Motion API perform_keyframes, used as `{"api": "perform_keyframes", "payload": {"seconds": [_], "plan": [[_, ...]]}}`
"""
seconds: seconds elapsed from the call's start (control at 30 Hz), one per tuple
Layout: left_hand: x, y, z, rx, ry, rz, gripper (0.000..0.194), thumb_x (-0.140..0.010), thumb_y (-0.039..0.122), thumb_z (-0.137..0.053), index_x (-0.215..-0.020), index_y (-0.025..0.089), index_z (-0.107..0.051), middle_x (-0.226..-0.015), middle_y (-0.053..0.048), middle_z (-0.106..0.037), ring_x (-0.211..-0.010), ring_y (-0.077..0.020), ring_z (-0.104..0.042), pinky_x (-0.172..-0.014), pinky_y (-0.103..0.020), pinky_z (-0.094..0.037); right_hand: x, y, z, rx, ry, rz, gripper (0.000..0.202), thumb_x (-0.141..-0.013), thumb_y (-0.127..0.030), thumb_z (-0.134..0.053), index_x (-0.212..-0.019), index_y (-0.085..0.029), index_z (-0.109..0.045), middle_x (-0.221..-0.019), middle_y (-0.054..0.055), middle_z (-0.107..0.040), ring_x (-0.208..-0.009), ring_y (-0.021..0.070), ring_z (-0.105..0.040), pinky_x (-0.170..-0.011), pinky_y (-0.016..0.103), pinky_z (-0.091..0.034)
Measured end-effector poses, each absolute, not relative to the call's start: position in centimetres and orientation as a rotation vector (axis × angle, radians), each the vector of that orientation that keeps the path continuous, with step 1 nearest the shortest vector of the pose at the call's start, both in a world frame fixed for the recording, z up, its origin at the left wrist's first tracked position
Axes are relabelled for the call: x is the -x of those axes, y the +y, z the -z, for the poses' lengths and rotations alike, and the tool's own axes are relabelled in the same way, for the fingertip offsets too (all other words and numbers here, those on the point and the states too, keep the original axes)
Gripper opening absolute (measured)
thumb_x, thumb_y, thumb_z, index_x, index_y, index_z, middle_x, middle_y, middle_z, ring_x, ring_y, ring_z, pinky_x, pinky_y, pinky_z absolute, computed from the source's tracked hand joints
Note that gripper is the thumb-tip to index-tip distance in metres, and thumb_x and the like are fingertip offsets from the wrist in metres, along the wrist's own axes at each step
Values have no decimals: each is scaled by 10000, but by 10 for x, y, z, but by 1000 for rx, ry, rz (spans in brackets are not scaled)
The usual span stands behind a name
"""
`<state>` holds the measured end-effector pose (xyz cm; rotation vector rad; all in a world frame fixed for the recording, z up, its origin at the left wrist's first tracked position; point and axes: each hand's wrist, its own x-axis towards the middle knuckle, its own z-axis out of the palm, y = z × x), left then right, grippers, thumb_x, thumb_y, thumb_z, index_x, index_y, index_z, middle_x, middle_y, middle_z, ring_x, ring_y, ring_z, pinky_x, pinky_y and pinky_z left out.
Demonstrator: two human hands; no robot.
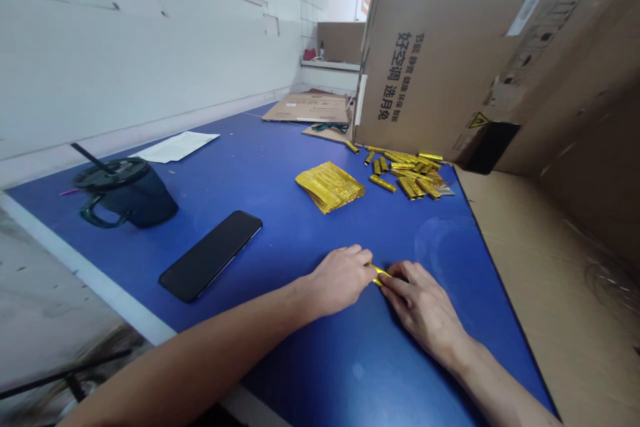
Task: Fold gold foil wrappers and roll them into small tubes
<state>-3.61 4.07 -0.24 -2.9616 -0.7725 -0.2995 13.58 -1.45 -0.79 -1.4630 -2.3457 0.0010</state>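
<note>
A small gold foil roll (379, 275) lies on the blue table between my two hands, its ends covered by fingers. My left hand (345, 275) has its fingers curled over the left end of the roll. From the right, my right hand (420, 300) pinches the other end between thumb and fingers. Beyond my hands sits a flat stack of gold foil sheets (330, 187). Farther back to the right, a loose pile of similar gold rolls (413, 177) rests against a large cardboard box, several of them tube-shaped with open ends.
A black phone (213, 255) lies left of my hands, near a dark lidded mug (133, 193) with a straw. White paper (177, 146) lies by the wall. Flat cardboard (307, 107) is at the back, and the big cardboard box (450, 47) stands along the right side.
</note>
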Motion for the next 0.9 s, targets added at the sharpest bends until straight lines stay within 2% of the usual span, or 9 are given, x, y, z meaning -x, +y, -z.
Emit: {"api": "perform_keyframes", "payload": {"seconds": [0.13, 0.23, 0.33, 0.43, 0.6, 0.77, 0.9], "plan": [[37, 42, 3, 2957, -806, 321, 141, -822, 173, -416, -809, 172, -557, -824, -31, -536, -778, -173, -463, -706, -282, -392, -132, -17, 8, 1531, -2386, 69, 262, -837, -224, -396, -967, -188, -620, -887, 89, -591, -793, 191, -537, -691, 335, -453], [38, 45, 3, 2968, -817, 329, 143, -820, 160, -416, -815, 173, -558, -834, -27, -549, -791, -170, -470, -715, -280, -392, -127, -22, 10, 1498, -2438, 180, 306, -828, -183, -390, -1067, -161, -581, -1112, 115, -561, -1005, 238, -503, -819, 399, -425], [39, 49, 3, 2973, -860, 328, 154, -815, 148, -414, -810, 170, -566, -833, -29, -557, -795, -167, -474, -717, -275, -394, -122, -28, 13, 1421, -2534, 214, 340, -828, -168, -379, -1117, -107, -548, -1201, 127, -513, -1123, 244, -434, -919, 425, -365], [40, 50, 2, 2973, -892, 316, 178, -821, 160, -400, -799, 170, -577, -816, -33, -562, -784, -171, -477, -708, -281, -399, -118, -31, 15, 1427, -2596, 202, 400, -822, -214, -403, -1176, -47, -485, -1224, 165, -473, -1133, 248, -426, -935, 425, -360], [38, 45, -1, 2968, -930, 294, 214, -833, 183, -371, -845, 161, -584, -844, -49, -571, -820, -186, -491, -717, -293, -405, -117, -30, 14, 1529, -2629, 186, 508, -809, -336, -440, -1212, -26, -436, -1264, 186, -393, -1167, 279, -365, -928, 454, -360], [34, 36, 5, 2941, -973, 271, 262, -834, 216, -373, -1031, 134, -525, -1023, -85, -556, -950, -198, -484, -801, -308, -382, -115, -29, 10, 1581, -2678, 167, 557, -811, -402, -418, -1228, -34, -416, -1274, 178, -370, -1171, 277, -354, -928, 457, -355], [32, 32, 14, 2868, -981, 171, 391, -867, 266, -298, -1203, 94, -400, -1250, -119, -430, -1135, -228, -381, -893, -363, -307, -113, -30, 8, 1617, -2665, 182, 553, -803, -402, -435, -1223, -42, -426, -1271, 178, -378, -1173, 279, -352, -929, 464, -349]]}}
